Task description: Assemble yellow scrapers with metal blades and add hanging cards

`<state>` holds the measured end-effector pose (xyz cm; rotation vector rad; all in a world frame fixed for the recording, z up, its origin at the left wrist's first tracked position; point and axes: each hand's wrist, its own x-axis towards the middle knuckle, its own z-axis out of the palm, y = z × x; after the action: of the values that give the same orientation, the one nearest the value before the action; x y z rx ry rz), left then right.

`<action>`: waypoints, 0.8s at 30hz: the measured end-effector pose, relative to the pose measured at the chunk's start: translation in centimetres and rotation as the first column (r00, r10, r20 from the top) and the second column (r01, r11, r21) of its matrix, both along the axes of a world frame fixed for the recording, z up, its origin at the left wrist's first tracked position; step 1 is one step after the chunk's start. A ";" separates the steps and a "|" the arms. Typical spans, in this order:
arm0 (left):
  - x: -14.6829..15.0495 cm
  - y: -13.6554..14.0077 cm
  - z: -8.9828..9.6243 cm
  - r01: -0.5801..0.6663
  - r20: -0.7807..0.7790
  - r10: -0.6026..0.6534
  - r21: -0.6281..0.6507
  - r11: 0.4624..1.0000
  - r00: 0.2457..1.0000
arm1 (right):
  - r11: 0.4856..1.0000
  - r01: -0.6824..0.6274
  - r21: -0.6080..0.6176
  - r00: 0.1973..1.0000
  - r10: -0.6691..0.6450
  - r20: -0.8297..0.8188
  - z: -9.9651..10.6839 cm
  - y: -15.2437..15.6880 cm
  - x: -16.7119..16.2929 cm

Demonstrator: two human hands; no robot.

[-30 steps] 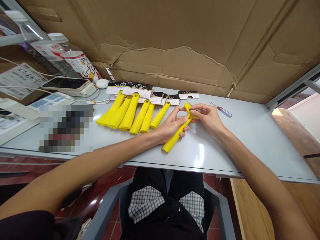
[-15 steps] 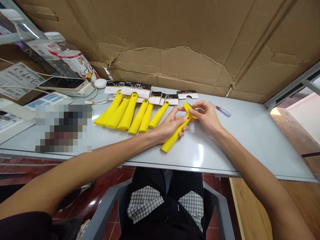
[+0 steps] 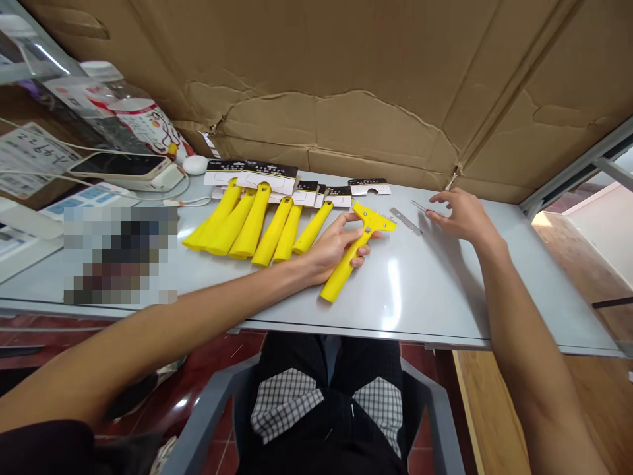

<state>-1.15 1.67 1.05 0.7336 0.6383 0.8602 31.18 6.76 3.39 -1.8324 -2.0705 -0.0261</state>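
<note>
A yellow scraper (image 3: 345, 269) is held at a slant over the counter (image 3: 440, 297) by the left hand (image 3: 332, 253), its handle wrapped by the fingers. Near the scraper's head, a metal blade (image 3: 406, 221) is laid on the counter. A screwdriver (image 3: 420, 206) is partly hidden by the right hand (image 3: 462, 214); whether it is gripped cannot be told. Carded yellow handles (image 3: 254, 224) are lined up leftward.

L hand (image 3: 332, 254): grips yel scraper (image 3: 373, 221) | R hand (image 3: 467, 214): @ scrwdrvr (image 3: 420, 206) | blade (image 3: 406, 221): btwn
</note>
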 end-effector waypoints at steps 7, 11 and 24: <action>0.0 -0.1 0.1 0.017 -0.002 -0.017 0.013 1.000 1.000 | 0.990 -0.086 -0.109 0.996 0.083 -0.027 -2.1 1.5 1.3; 0.0 -0.1 0.0 0.010 -0.011 -0.010 0.025 1.000 1.000 | 0.991 -0.108 -0.082 0.993 0.104 -0.052 -1.9 1.3 0.8; 0.0 -0.4 -0.1 -0.003 -0.036 0.005 0.067 0.998 0.999 | 0.865 -0.481 0.144 0.815 0.502 -0.290 2.2 -4.3 -8.1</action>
<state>-1.10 1.25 0.91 0.8100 0.6459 0.8768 23.09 2.47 5.62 -1.1185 -2.2023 0.3167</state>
